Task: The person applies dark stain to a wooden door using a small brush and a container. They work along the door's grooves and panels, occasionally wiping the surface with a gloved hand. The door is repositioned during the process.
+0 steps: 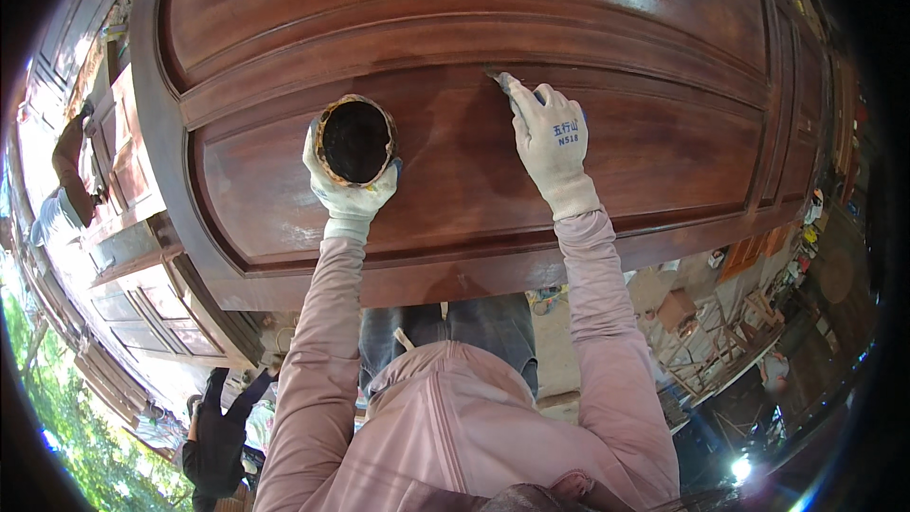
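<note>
A large reddish-brown wooden door (531,171) with raised mouldings and recessed panels lies in front of me. My left hand (351,204), in a white glove, is wrapped round a round can (391,123) with a crusted, stained rim and a dark inside. The can is held above the lower long panel. My right hand (553,133), gloved alike, is closed near the moulding between the two long panels. From its fingertips pokes a thin tool with a dark tip (491,72), pointing at the moulding groove. Most of that tool is hidden by the glove, so its kind is unclear.
More panelled wooden doors (156,308) stand or lie to the left. A person in dark clothes (216,441) is at the lower left. Wooden pieces and frames (730,322) clutter the floor on the right. The door's near edge (455,286) runs close to my body.
</note>
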Demonstrator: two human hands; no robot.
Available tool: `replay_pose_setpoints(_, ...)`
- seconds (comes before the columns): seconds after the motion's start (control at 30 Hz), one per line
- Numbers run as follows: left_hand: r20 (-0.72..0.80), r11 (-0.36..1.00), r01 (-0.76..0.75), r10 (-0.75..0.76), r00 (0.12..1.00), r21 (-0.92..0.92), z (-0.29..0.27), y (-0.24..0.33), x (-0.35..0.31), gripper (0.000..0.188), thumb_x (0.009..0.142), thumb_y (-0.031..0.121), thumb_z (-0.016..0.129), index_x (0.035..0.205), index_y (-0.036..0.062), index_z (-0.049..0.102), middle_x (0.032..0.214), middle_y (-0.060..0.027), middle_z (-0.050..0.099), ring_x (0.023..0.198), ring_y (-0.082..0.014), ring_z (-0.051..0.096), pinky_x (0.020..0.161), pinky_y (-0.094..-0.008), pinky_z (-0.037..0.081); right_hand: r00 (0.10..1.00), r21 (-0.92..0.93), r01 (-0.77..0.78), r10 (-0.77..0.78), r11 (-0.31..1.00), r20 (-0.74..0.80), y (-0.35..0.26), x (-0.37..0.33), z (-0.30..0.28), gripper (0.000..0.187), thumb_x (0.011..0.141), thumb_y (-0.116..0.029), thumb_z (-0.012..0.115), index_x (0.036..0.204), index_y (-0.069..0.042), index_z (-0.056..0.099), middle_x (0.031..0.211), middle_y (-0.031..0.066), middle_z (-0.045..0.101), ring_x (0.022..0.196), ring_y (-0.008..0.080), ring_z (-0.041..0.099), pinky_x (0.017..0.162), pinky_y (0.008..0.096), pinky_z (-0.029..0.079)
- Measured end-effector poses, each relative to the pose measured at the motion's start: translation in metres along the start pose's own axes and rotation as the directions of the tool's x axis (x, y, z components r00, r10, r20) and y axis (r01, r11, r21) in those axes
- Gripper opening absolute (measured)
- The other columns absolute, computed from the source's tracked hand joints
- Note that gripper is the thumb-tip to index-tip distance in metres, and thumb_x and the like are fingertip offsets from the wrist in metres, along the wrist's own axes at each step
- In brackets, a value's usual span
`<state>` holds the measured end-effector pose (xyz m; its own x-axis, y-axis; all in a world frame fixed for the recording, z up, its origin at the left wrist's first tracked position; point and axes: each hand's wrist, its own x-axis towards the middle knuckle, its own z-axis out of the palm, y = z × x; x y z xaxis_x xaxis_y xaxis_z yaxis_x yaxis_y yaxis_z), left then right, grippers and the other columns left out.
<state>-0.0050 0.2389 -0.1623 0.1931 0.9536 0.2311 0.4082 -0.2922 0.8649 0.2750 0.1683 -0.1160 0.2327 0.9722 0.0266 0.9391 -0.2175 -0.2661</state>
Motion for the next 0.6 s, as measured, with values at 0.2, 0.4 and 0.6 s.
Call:
replay_pose_setpoints(0.2,-0.008,0.999,0.011,-0.011,1.000,0.031,0.004,0.009,0.002,0.099,0.062,0.018,0.086,0.144,0.0012,0.035,0.136,-0.0178,0.055,0.123,-0.0288,0.060,0.106,-0.0406,0.049,0.999,0.068,0.030,-0.028,0.997,-0.030,-0.005,0.002,-0.002,0.049,0.082,-0.013,0.071,0.130,-0.021,0.063,0.084,0.0058,0.058,0.079,0.0265,0.061,0.069,0.0418,0.045)
replay_pose_setpoints(0.4,-0.006,0.995,0.042,-0.041,0.999,0.085,0.001,0.016,0.006,0.102,0.060,0.023,0.089,0.144,0.0026,0.037,0.129,-0.0174,0.063,0.116,-0.0295,0.066,0.101,-0.0393,0.054,0.999,0.026,0.029,-0.028,0.999,-0.026,-0.008,0.002,0.001,0.048,0.079,-0.009,0.072,0.126,-0.015,0.066,0.087,0.0065,0.060,0.083,0.0272,0.062,0.071,0.0409,0.045)
replay_pose_setpoints(0.6,0.006,0.999,0.042,-0.042,0.999,0.031,0.000,0.017,0.007,0.104,0.059,0.024,0.091,0.145,0.0036,0.036,0.128,-0.0174,0.064,0.116,-0.0301,0.067,0.099,-0.0394,0.054,0.997,-0.047,0.071,-0.071,0.996,-0.002,-0.004,-0.006,0.007,0.046,0.076,-0.011,0.075,0.122,-0.014,0.068,0.087,0.0058,0.059,0.083,0.0256,0.062,0.070,0.0404,0.044)
